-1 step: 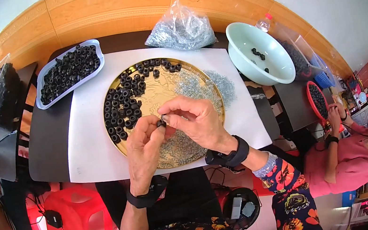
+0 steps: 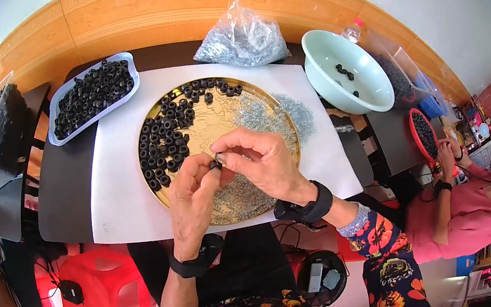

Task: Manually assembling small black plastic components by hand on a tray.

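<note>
Over the golden round tray (image 2: 200, 136), my two hands meet at the fingertips. My left hand (image 2: 189, 189) is closed, pinching a small black ring-like plastic part (image 2: 215, 165) between thumb and fingers. Thumb and index finger of my right hand (image 2: 263, 162) are pressed together right at that part; whatever they hold is hidden. Many black ring-like parts (image 2: 161, 142) cover the tray's left and far side. Small shiny metal pieces (image 2: 262, 116) lie heaped on its right and near side, some spilling past the rim.
Under the tray lies a white sheet (image 2: 118, 191). Around it stand a pale tub of black parts (image 2: 133, 75), a plastic bag of metal pieces (image 2: 242, 43) and a light green basin (image 2: 368, 81) with several black parts. A co-worker in pink (image 2: 457, 211) sits at the right beside a red basket (image 2: 414, 128).
</note>
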### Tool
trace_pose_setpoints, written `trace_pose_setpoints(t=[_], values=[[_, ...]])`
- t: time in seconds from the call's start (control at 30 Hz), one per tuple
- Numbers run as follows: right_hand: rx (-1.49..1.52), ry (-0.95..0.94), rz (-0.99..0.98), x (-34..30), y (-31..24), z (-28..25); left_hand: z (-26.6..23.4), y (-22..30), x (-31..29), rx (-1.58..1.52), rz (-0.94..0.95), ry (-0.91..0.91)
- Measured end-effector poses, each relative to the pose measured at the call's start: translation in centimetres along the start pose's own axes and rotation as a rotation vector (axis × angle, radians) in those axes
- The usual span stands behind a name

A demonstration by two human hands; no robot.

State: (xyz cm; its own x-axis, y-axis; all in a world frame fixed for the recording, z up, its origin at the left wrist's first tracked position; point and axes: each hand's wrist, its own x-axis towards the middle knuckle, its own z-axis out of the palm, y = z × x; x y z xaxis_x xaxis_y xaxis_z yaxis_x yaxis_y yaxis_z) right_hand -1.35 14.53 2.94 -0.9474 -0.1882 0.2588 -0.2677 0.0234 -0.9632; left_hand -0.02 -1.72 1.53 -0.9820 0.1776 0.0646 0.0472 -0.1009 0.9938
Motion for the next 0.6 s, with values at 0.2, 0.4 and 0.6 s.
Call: trace_pose_setpoints(t=[0.2, 0.4, 0.6], values=[[-0.038, 0.030, -0.055, 0.1, -0.3, 0.1, 0.3, 0.4, -0.1, -0.084, -0.020, 0.021], [-0.097, 0.030, -0.058, 0.0, -0.7, 0.5, 0.2, 0.5, -0.1, -0.085, -0.022, 0.013], [-0.146, 0.041, -0.076, 0.0, -0.5, 0.4, 0.4, -0.2, 0.1, -0.093, 0.000, 0.020]])
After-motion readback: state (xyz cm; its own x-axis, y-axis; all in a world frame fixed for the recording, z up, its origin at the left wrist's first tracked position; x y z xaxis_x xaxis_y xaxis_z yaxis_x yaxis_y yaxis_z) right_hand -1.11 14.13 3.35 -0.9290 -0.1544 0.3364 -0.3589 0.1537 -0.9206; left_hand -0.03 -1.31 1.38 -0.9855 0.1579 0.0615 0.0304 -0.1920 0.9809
